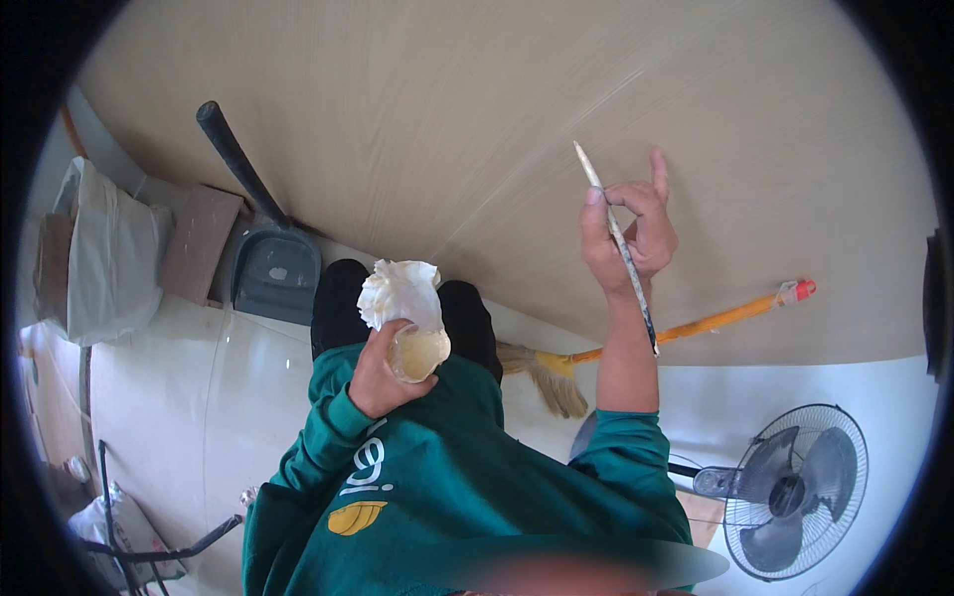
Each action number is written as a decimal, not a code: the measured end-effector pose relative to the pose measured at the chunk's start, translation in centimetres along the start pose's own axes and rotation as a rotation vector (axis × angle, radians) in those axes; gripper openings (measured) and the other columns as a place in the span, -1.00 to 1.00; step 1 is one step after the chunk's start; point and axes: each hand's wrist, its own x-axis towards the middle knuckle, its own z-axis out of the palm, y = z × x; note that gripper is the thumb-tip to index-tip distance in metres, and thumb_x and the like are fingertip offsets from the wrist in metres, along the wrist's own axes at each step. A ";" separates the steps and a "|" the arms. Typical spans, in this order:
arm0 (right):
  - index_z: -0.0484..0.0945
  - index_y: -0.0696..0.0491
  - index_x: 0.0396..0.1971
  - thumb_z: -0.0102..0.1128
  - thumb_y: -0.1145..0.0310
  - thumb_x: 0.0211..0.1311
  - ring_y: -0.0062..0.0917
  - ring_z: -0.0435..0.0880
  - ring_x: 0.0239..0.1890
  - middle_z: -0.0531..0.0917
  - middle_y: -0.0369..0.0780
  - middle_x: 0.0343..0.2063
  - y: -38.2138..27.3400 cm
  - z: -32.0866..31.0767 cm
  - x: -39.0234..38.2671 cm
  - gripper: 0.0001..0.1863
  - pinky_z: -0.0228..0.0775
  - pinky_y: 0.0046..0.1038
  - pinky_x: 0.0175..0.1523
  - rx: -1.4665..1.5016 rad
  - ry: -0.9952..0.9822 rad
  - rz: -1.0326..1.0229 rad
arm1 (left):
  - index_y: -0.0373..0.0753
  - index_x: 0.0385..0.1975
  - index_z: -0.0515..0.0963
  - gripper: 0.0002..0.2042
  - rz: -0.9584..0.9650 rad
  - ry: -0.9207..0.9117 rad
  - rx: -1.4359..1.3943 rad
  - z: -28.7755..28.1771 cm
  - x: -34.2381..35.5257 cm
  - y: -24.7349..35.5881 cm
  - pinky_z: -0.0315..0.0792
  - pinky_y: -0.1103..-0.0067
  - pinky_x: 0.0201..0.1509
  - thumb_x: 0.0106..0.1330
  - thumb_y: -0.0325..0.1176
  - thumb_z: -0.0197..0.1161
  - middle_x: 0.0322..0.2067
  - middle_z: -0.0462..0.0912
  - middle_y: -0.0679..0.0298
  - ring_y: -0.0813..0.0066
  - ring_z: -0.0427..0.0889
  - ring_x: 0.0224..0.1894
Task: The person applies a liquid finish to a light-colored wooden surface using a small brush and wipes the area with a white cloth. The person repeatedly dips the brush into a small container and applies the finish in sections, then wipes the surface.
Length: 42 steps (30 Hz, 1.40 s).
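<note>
My left hand [386, 375] is wrapped round a small round cup [421, 355] with pale cream stuff in it, held low in front of my body. A crumpled white wad [399, 291], paper or cloth, sticks out beyond the cup from the same hand. In my right hand [636, 230], raised in front of the wood-grain panel [417, 119], a slim paint-smeared stick [618, 238] is pinched between thumb and fingers. Its pale tapered tip points up and left at the panel; whether they touch I cannot tell. One finger stretches out toward the panel.
A dark dustpan [276, 273] with an upright handle leans at the left, beside a brown board [202, 243] and a white bag [119, 253]. An orange-handled broom [686, 326] rests behind my right forearm. A black fan [790, 492] stands at the lower right.
</note>
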 end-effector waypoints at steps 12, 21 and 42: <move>0.60 0.04 -0.40 0.48 0.55 0.02 -0.49 0.65 -0.51 0.67 -0.29 -0.57 0.4 1.5 -0.8 -0.80 0.09 0.21 0.47 -0.070 -0.018 -0.027 | -0.20 0.16 0.40 -0.20 -0.008 -0.011 -0.042 -0.2 0.5 -0.4 0.47 0.28 0.19 -0.19 -0.32 0.65 -0.01 0.54 -0.02 -0.04 0.55 0.05; 0.59 0.05 -0.41 0.44 0.58 0.01 -0.49 0.65 -0.50 0.67 -0.28 -0.56 0.1 2.1 -0.9 -0.81 0.10 0.21 0.46 -0.071 0.000 -0.008 | -0.21 0.17 0.40 -0.19 -0.018 -0.029 -0.030 -0.1 0.8 -0.9 0.47 0.29 0.20 -0.19 -0.31 0.65 -0.02 0.55 0.00 -0.01 0.56 0.06; 0.57 0.02 -0.41 0.45 0.59 -0.01 -0.48 0.64 -0.53 0.65 -0.28 -0.58 0.1 2.9 -1.0 -0.78 0.04 0.19 0.50 -0.136 -0.034 -0.034 | -0.21 0.17 0.41 -0.20 -0.040 -0.038 -0.073 0.1 0.7 -1.6 0.47 0.30 0.20 -0.19 -0.30 0.65 -0.03 0.56 0.00 -0.01 0.57 0.04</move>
